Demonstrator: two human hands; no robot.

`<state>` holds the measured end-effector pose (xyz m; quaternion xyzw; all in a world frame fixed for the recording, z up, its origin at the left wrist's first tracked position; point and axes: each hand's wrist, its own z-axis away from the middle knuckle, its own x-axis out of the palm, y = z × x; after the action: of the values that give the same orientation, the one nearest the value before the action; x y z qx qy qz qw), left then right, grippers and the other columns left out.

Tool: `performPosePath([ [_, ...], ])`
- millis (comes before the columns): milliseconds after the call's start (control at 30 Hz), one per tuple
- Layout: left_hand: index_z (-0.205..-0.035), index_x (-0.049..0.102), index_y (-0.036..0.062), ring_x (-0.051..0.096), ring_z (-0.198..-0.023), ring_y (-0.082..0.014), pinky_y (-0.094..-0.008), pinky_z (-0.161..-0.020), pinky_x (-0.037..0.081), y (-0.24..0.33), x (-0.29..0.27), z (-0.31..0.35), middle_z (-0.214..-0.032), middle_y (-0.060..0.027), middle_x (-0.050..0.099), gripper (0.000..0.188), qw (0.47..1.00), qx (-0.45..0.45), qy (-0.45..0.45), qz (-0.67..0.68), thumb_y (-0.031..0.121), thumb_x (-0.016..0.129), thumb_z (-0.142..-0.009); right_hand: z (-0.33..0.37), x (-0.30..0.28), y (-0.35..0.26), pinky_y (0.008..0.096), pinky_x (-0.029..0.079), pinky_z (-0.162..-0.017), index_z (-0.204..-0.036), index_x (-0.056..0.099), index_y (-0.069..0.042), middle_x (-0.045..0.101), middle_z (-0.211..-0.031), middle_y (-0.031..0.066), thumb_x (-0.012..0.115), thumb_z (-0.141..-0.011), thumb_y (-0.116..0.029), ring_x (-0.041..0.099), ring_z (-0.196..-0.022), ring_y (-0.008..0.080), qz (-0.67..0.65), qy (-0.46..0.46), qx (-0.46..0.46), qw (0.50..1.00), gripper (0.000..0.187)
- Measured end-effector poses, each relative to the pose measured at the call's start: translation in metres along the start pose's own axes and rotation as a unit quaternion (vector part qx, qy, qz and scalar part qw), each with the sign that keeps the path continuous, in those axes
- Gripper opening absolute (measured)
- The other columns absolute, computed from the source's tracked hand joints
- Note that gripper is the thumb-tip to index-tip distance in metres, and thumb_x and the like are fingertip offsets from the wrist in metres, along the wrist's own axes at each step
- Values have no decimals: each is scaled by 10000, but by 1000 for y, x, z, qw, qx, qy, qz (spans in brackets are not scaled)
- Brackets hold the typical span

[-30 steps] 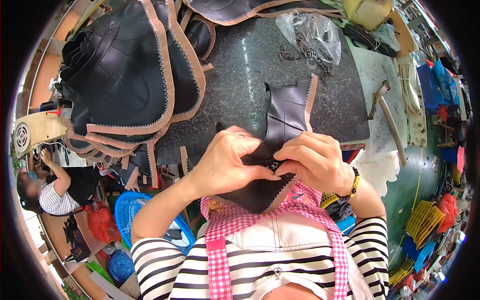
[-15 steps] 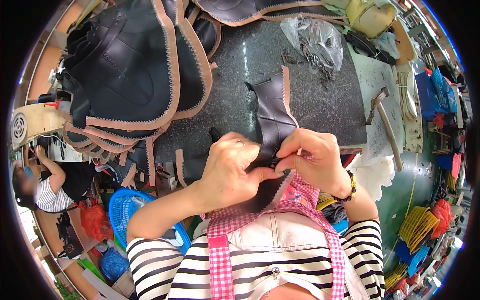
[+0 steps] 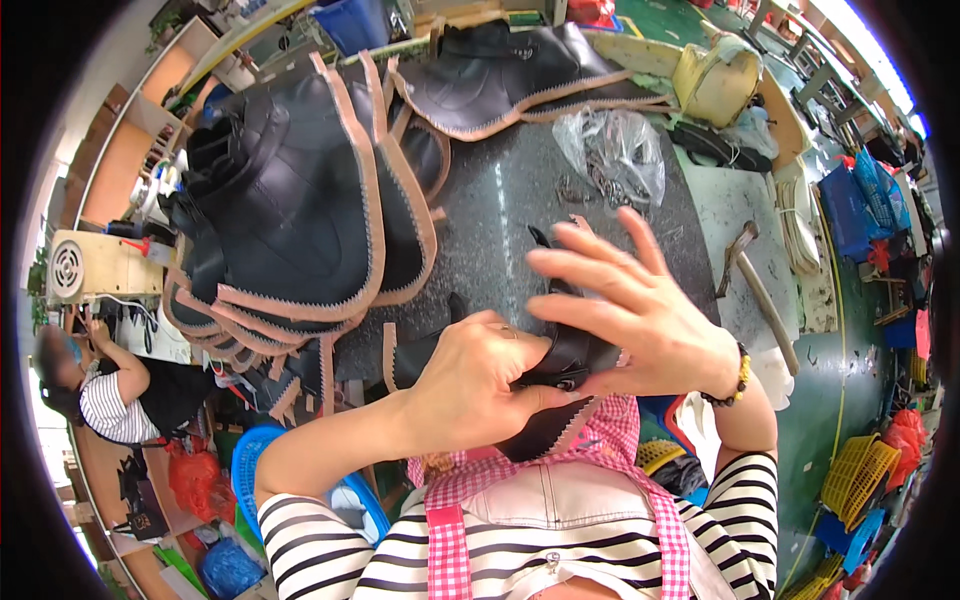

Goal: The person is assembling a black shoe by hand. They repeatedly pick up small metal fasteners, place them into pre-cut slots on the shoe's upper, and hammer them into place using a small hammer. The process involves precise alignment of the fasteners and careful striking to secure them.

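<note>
A black leather shoe upper [image 3: 545,430] with a brown zigzag-cut edge lies across the near edge of the table, close to my body. My left hand [image 3: 465,375] pinches it between thumb and curled fingers. Beside the left thumb a small shiny metal piece [image 3: 568,383] shows on the black leather; its exact kind is too small to tell. My right hand [image 3: 640,320] is over the upper with its fingers spread, the thumb near that metal piece. Much of the upper is hidden beneath this hand.
Similar black uppers [image 3: 290,220] are piled at the left of the dark tabletop [image 3: 480,240], with another [image 3: 500,80] at the back. A clear plastic bag [image 3: 620,150] of small metal parts lies behind my hands. To the right rests a hammer [image 3: 760,300]. Another person [image 3: 115,385] sits far left.
My right hand has let go of its pinch and spread its fingers, now covering the upper. The left hand keeps its grip. The view has tilted, showing more of the room beyond the table.
</note>
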<state>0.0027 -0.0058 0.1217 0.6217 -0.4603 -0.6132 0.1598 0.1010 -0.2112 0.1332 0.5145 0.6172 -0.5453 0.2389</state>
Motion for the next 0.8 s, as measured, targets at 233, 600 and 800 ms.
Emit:
performPosePath([
  [233,-1184,626,-2,655,-912,-127,-279,-850,514,32,-106,-153,-1058,-51,704,464,998,-18,56,33,164,788,-781,56,-32,82,265,487,-760,-1069,624,-25,627,-956,48,649,-829,6,588,-837,110,-13,438,292,850,243],
  [600,-1440,368,184,563,-1186,-325,-588,-942,420,-172,-120,-259,-1243,-158,602,786,748,-166,208,-608,312,771,-777,56,64,123,405,507,-746,-961,641,-44,626,-853,133,724,-782,-155,633,-829,329,41,183,355,916,226],
  [800,-1003,687,39,680,-808,-323,-419,-725,527,-66,3,-200,-859,-180,690,409,966,-10,-7,-257,409,666,-829,76,59,132,386,521,-726,-938,669,-46,662,-843,132,682,-811,-109,653,-812,316,13,198,340,919,142],
])
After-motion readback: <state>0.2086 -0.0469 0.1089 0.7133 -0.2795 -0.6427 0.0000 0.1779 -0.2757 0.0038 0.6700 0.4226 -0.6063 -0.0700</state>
